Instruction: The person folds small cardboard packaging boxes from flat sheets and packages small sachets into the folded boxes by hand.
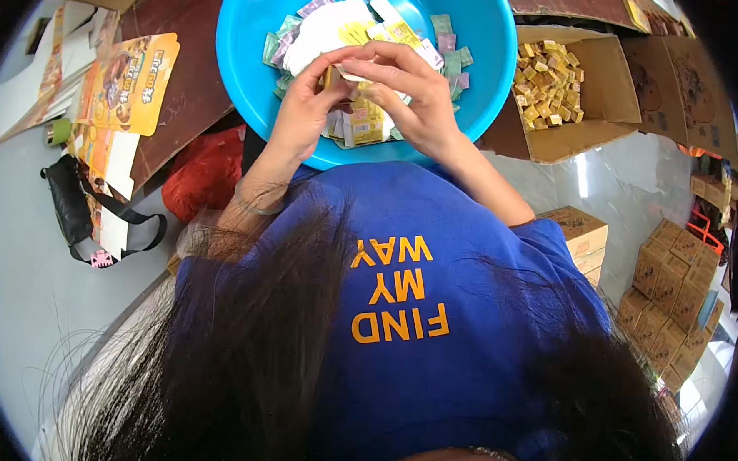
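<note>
A large blue basin (487, 70) stands in front of me, holding small green and purple packets (453, 64) and white and yellow flat cartons (366, 123). Above it, my left hand (307, 102) and my right hand (413, 99) come together with curled fingers around a small yellow and white carton (343, 81). The fingers of both hands grip this carton from either side. Part of it is hidden behind the fingers.
An open cardboard box (587, 138) of small yellow boxes (550, 83) is right of the basin. Printed yellow card (147, 85) lies at left, above a black bag (68, 198). A red bag (205, 172) is near my left arm. Stacked cartons (670, 288) stand at far right.
</note>
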A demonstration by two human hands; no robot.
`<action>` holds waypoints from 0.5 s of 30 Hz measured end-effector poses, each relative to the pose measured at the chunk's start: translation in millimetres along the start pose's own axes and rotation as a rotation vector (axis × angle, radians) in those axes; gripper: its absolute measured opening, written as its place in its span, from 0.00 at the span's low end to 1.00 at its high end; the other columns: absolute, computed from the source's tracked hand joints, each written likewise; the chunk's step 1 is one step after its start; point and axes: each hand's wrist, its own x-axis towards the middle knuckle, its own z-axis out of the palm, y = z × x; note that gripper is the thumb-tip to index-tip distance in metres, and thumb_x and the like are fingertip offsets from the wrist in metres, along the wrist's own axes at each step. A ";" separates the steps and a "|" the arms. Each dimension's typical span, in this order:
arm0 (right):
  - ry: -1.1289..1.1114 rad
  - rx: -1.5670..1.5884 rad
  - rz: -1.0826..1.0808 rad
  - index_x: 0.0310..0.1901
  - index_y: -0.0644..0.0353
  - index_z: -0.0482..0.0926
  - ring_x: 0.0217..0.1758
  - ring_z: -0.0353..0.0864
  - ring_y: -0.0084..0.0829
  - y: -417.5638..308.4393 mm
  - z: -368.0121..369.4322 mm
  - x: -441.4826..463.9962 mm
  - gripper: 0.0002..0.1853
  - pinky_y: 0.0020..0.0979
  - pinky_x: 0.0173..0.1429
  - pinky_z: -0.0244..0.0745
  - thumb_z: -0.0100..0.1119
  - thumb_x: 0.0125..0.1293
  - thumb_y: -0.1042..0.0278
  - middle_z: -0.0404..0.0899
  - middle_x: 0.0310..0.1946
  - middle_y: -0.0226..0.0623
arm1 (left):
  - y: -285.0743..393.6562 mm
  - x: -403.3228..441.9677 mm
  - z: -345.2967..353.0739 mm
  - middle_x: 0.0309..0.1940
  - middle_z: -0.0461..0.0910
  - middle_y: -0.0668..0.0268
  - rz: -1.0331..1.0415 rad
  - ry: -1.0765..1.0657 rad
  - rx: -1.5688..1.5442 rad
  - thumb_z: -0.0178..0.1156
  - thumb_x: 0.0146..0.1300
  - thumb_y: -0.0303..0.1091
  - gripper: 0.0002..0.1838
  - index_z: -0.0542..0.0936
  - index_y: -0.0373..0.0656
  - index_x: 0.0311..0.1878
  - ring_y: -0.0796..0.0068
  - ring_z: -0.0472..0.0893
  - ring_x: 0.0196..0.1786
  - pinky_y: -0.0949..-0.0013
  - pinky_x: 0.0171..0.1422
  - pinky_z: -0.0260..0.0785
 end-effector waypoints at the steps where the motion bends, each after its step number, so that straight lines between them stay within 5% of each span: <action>1: -0.005 -0.145 -0.079 0.54 0.57 0.86 0.45 0.78 0.27 -3.0 -0.7 -1.4 0.16 0.26 0.49 0.75 0.66 0.65 0.77 0.79 0.54 0.35 | -3.0 1.2 -0.7 0.59 0.76 0.59 -0.011 -0.002 0.004 0.54 0.68 0.24 0.26 0.70 0.43 0.70 0.73 0.75 0.55 0.70 0.58 0.70; 7: -0.031 -0.372 -0.260 0.54 0.56 0.87 0.48 0.79 0.29 9.6 7.9 0.7 0.17 0.29 0.55 0.75 0.67 0.62 0.76 0.80 0.54 0.34 | 10.9 1.9 -2.3 0.59 0.75 0.56 0.031 -0.168 -0.425 0.55 0.67 0.24 0.27 0.68 0.40 0.71 0.72 0.75 0.54 0.70 0.58 0.70; 15: -0.020 -0.302 -0.207 0.51 0.56 0.88 0.51 0.79 0.31 9.1 1.3 13.4 0.15 0.30 0.56 0.74 0.68 0.62 0.75 0.83 0.52 0.34 | 19.0 -1.3 -12.2 0.65 0.70 0.59 0.075 -0.277 -0.377 0.56 0.72 0.30 0.30 0.62 0.43 0.75 0.71 0.74 0.60 0.65 0.59 0.71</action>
